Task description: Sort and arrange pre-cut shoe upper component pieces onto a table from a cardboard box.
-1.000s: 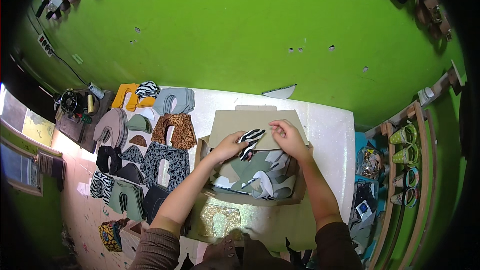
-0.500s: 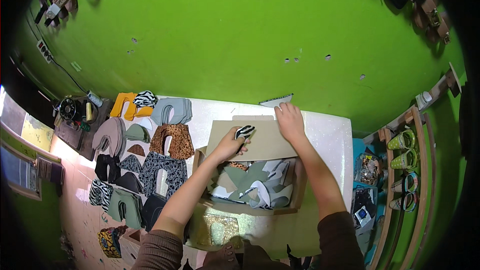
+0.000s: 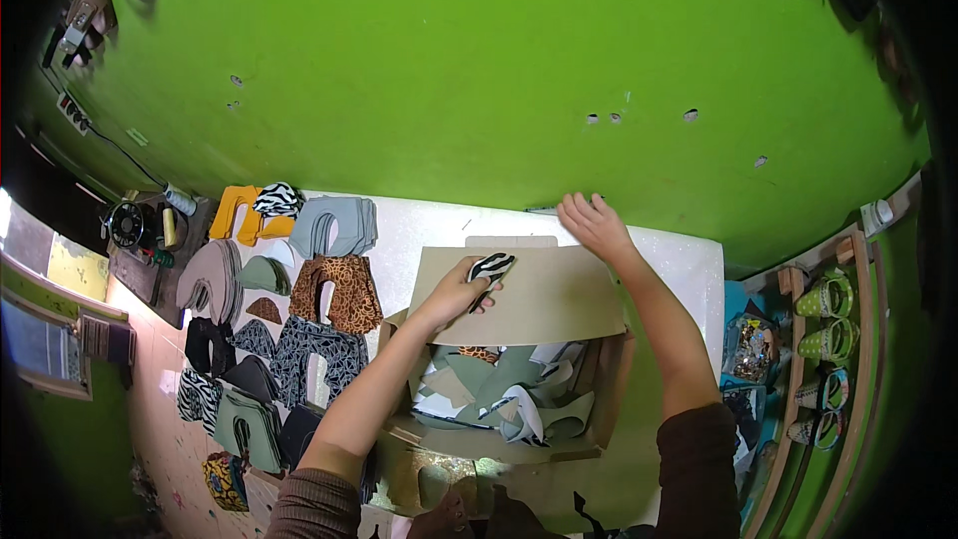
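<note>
Hands: two in view. The left hand point(image 3: 459, 294) is closed around one folded black-and-white zebra-striped sheet piece point(image 3: 492, 266), held over the raised flap point(image 3: 544, 289) of a brown cardboard box. The right hand point(image 3: 596, 228) reaches to the bench's far edge, its fingers overlapping one thin, dark-edged piece point(image 3: 540, 209) by the green wall point(image 3: 449, 100); whether they grip it cannot be told.

Box: one, open-topped brown cardboard box point(image 3: 617, 379), holding mixed grey-green, white and leopard-print offcuts point(image 3: 499, 369), overlapping and too tangled to count.

Stacks left of the box: six clearly U-shaped, namely one mustard-yellow point(image 3: 228, 212), one light-grey point(image 3: 349, 225), one taupe point(image 3: 205, 274), one brown leopard-print point(image 3: 354, 294), one black-and-grey patterned point(image 3: 339, 344) and one sage-green point(image 3: 261, 429). One green half-moon stack point(image 3: 264, 274) and one smaller leopard half-moon point(image 3: 263, 309) lie among them.

Edges and room: the white bench point(image 3: 679, 279) shows bare between the box and its right edge, and in a narrower strip between the leopard-print stack and the flap. Stacks sit closely, several touching. Beyond the right edge, a wooden rack point(image 3: 872, 329) carries four sandals point(image 3: 828, 341).
</note>
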Demonstrator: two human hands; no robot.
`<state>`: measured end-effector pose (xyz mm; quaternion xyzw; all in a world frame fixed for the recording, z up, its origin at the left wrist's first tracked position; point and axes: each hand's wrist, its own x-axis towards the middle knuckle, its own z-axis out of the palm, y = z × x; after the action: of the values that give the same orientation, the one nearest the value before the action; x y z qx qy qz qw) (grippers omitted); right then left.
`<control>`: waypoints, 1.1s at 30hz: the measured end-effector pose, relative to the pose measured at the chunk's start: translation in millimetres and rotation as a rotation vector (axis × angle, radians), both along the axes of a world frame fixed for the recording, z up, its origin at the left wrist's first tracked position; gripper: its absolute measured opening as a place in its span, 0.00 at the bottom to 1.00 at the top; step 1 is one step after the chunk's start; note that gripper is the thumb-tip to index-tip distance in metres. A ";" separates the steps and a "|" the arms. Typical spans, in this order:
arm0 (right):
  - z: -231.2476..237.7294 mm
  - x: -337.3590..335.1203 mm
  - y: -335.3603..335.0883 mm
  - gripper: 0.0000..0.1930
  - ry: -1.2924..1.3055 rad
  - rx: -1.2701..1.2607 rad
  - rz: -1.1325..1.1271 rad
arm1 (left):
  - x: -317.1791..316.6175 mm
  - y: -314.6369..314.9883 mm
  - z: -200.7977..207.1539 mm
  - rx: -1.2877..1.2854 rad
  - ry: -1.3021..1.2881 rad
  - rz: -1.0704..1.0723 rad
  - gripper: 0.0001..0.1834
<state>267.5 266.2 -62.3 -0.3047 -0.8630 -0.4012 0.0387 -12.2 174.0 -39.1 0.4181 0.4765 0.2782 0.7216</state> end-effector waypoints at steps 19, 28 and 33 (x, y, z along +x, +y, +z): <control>73.7 -51.8 -198.5 0.15 0.892 -0.808 -0.064 | -13.7 -95.2 35.7 -0.240 -0.143 -0.266 0.25; 60.1 -78.0 -253.5 0.25 1.572 -1.393 -0.043 | -31.2 -151.5 40.1 -0.060 -0.023 -0.028 0.24; 46.5 -94.2 -267.6 0.21 1.633 -1.451 -0.213 | -51.0 -168.9 40.1 0.056 0.023 0.097 0.22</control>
<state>173.3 -1.4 -15.8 -0.5020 -0.5774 0.5234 0.3750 -63.3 5.1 1.0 0.4179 0.4967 0.3212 0.6896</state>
